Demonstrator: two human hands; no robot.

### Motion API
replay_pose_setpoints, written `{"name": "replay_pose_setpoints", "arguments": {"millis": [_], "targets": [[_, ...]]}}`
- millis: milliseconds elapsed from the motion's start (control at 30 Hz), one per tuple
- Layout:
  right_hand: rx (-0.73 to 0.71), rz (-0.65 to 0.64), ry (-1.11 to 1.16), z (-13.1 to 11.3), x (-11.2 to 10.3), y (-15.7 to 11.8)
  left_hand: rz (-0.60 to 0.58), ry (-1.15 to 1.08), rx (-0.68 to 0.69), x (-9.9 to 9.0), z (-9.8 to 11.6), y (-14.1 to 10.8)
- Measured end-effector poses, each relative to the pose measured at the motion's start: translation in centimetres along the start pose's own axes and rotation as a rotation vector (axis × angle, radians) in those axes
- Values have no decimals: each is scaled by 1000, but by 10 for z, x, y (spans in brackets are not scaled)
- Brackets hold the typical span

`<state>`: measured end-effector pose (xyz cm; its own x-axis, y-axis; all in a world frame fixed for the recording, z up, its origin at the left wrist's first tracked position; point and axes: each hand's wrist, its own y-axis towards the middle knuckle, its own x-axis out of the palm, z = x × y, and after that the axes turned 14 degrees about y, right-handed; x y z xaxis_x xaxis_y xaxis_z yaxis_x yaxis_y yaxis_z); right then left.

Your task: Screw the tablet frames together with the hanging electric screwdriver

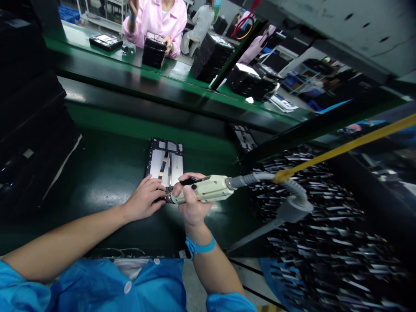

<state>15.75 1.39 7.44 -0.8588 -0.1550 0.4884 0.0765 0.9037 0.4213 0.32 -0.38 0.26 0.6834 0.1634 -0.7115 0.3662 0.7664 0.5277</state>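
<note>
A flat black-framed device panel (177, 164), with a pale inside and a dark ribbon strip, lies on the green work surface. My left hand (146, 198) rests on its near left corner, fingers stretched forward and lying on the edge. Wrapped in my right hand (195, 208) is a pale green electric screwdriver (211, 189), tilted nearly level, its tip at the panel's near edge close to my left fingertips. The tip itself is partly hidden by the fingers. A grey cable leaves the tool's back end to the right.
Tall dark stacks (29, 121) stand at the left. Many black panels (325, 225) fill the right side. A yellow strap (351, 147) holds the cable, near a grey metal rod (256, 234). Across the bench, a person in pink (178, 21) holds a black stack (154, 50).
</note>
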Motion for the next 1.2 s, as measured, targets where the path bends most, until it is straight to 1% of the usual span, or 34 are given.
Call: {"name": "replay_pose_setpoints", "arguments": {"millis": [200, 367, 500, 600, 767, 933, 1100, 1200], "targets": [[-15, 14, -19, 2, -7, 1, 8, 18, 1, 2, -1, -1], [-59, 52, -81, 3, -15, 5, 45, 75, 12, 5, -3, -1], [-21, 64, -124, 6, -19, 5, 50, 110, 34, 5, -5, -2], [4, 62, -144, 7, -20, 4, 38, 125, 46, 3, -5, -2], [-8, 74, -113, 7, -18, 4, 27, 125, 43, 2, -5, -2], [-5, 83, -129, 7, -17, 4, 26, 113, 27, 1, -4, -1], [23, 65, -124, 8, -18, 3, 17, 94, 24, 0, -3, 0], [15, 68, -141, 6, -18, 4, 21, 99, 25, 0, -4, 0]]}}
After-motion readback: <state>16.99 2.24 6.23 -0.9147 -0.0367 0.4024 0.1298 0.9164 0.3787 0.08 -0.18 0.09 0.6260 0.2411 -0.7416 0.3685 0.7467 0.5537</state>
